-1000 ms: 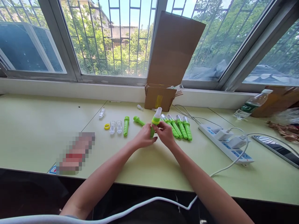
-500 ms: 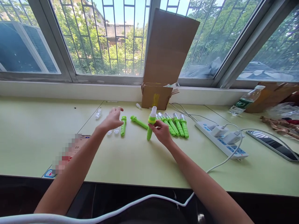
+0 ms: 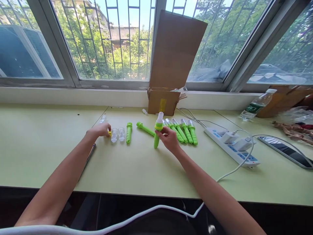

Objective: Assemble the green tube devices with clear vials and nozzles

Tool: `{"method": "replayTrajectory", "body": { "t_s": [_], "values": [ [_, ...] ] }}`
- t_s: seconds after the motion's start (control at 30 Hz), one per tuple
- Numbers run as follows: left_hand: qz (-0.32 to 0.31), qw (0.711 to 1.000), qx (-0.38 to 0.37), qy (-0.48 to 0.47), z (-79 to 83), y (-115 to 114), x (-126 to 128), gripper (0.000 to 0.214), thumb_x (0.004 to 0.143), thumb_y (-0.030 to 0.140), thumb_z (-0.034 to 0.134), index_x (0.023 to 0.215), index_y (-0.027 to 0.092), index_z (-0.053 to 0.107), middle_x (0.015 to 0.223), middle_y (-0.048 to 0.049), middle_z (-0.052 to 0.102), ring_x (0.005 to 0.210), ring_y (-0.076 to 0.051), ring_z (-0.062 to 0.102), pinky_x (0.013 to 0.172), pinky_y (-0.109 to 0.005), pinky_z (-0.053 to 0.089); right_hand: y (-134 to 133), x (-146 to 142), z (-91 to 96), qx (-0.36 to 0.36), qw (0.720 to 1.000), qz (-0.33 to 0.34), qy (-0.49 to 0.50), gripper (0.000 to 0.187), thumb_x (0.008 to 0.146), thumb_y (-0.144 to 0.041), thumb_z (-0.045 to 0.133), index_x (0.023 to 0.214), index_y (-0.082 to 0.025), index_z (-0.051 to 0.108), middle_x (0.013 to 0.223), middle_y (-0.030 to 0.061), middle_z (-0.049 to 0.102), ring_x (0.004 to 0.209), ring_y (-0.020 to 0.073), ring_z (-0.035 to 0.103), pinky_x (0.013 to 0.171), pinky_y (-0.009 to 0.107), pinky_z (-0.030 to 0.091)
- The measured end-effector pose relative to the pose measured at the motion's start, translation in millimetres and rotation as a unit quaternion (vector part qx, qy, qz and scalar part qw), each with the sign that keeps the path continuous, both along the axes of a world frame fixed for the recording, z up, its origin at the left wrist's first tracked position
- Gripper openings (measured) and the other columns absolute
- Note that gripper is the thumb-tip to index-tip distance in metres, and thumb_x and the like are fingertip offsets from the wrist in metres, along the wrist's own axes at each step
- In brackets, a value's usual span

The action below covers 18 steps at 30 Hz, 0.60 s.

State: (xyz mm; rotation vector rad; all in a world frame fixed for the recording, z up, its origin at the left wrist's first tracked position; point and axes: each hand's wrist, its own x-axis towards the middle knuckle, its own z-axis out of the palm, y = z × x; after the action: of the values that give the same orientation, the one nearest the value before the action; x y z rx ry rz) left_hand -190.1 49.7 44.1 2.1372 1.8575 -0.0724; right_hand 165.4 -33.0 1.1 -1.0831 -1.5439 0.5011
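My right hand [image 3: 169,138] is closed around a green flashlight-like handle [image 3: 156,141], held nearly upright, with a yellow ring and a whitish translucent top [image 3: 160,117]. On the left, the fingers of my left hand [image 3: 99,130] pinch a small yellow piece [image 3: 110,133], mostly hidden by them. Just right of that hand are two clear ribbed plastic caps [image 3: 114,135]. Behind it lies another clear piece [image 3: 103,118], partly covered. A green handle without a clear top [image 3: 129,133] lies beside the caps, and a second one [image 3: 145,128] lies slantwise near my right hand.
Several green handles with clear tops [image 3: 187,132] lie right of my right hand. An open cardboard box [image 3: 161,101] stands by the window, a small clear piece [image 3: 144,111] beside it. Rightward are a power strip [image 3: 232,148], cables, a phone [image 3: 285,151] and a bottle [image 3: 256,106]. Another phone [image 3: 87,160] lies beside my left forearm.
My left hand has moved left and down to the table, past the clear caps, and its fingers have closed on the yellow piece. My right hand stays nearly still with its green handle.
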Motion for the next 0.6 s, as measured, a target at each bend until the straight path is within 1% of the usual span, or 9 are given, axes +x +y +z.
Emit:
{"method": "replayTrajectory", "body": {
  "t_s": [0.1,0.17,0.23,0.3,0.4,0.47,0.53,0.6],
  "values": [
    [0.02,1.0,0.012,0.015,4.6,5.0,-1.9,0.041,0.052,0.032,0.071,0.091,0.021,0.066,0.096,-0.0096,0.068,0.082,-0.025,0.061,0.063,-0.028,0.043,0.7,0.4,-1.0,0.003,1.0,-0.001,0.0,0.034,0.075,-0.053,0.063,0.08,-0.019,0.065,0.072,0.0043,0.064,0.061,0.016,0.057,0.054,0.029,0.049],
    [0.031,0.999,0.024,0.027,11.2,8.5,-3.3,0.038,0.052,0.033,0.072,0.087,0.02,0.066,0.095,-0.0102,0.068,0.081,-0.025,0.062,0.062,-0.028,0.043,0.8,0.7,-1.2,0.004,1.0,-0.003,-0.004,0.035,0.075,-0.054,0.063,0.08,-0.02,0.065,0.073,0.0046,0.065,0.062,0.0165,0.057,0.054,0.029,0.049],
    [0.035,0.998,0.043,0.038,21.9,9.0,-1.5,0.035,0.054,0.034,0.071,0.085,0.019,0.067,0.092,-0.0096,0.069,0.081,-0.024,0.062,0.062,-0.027,0.043,0.5,1.1,-1.1,0.006,1.0,-0.004,-0.009,0.034,0.075,-0.053,0.063,0.081,-0.02,0.065,0.073,0.0047,0.065,0.062,0.0168,0.057,0.054,0.029,0.049],
    [0.044,0.995,0.083,0.026,35.9,5.7,5.5,0.033,0.057,0.035,0.07,0.085,0.019,0.067,0.092,-0.0092,0.07,0.08,-0.023,0.063,0.061,-0.027,0.043,0.1,1.3,-0.9,0.008,1.0,-0.004,-0.016,0.032,0.076,-0.051,0.063,0.081,-0.02,0.064,0.073,0.0046,0.064,0.062,0.0167,0.057,0.054,0.029,0.049],
    [0.04,0.991,0.128,-0.029,56.3,-3.0,25.4,0.027,0.062,0.032,0.067,0.085,0.018,0.068,0.09,-0.0083,0.07,0.074,-0.02,0.063,0.059,-0.026,0.043,-0.7,1.1,-0.5,0.012,1.0,-0.008,-0.025,0.03,0.076,-0.05,0.063,0.082,-0.02,0.064,0.072,0.0044,0.064,0.062,0.0165,0.057,0.054,0.028,0.048],
    [0.022,0.98,0.178,-0.084,64.7,-7.6,43.8,0.023,0.066,0.031,0.064,0.085,0.018,0.069,0.088,-0.0071,0.07,0.074,-0.018,0.063,0.06,-0.025,0.044,-1.2,0.6,-0.1,0.013,0.999,-0.012,-0.028,0.03,0.076,-0.05,0.062,0.082,-0.02,0.064,0.072,0.0043,0.064,0.062,0.0165,0.057,0.053,0.028,0.049],
    [-0.019,0.96,0.24,-0.141,67.7,-9.8,66.0,0.019,0.071,0.029,0.06,0.082,0.017,0.07,0.084,-0.0061,0.07,0.076,-0.018,0.063,0.065,-0.026,0.046,-1.8,0.3,0.6,0.012,0.999,-0.012,-0.033,0.03,0.077,-0.049,0.062,0.082,-0.02,0.064,0.071,0.004,0.064,0.062,0.0164,0.057,0.054,0.028,0.049],
    [-0.052,0.936,0.28,-0.208,65.9,-10.4,91.8,0.018,0.074,0.027,0.059,0.084,0.017,0.07,0.083,-0.0052,0.07,0.077,-0.016,0.063,0.069,-0.025,0.047,-2.5,0.4,1.4,0.013,0.999,-0.013,-0.04,0.028,0.077,-0.048,0.062,0.083,-0.02,0.064,0.071,0.0039,0.064,0.062,0.0163,0.058,0.055,0.029,0.049]
  ]
}}
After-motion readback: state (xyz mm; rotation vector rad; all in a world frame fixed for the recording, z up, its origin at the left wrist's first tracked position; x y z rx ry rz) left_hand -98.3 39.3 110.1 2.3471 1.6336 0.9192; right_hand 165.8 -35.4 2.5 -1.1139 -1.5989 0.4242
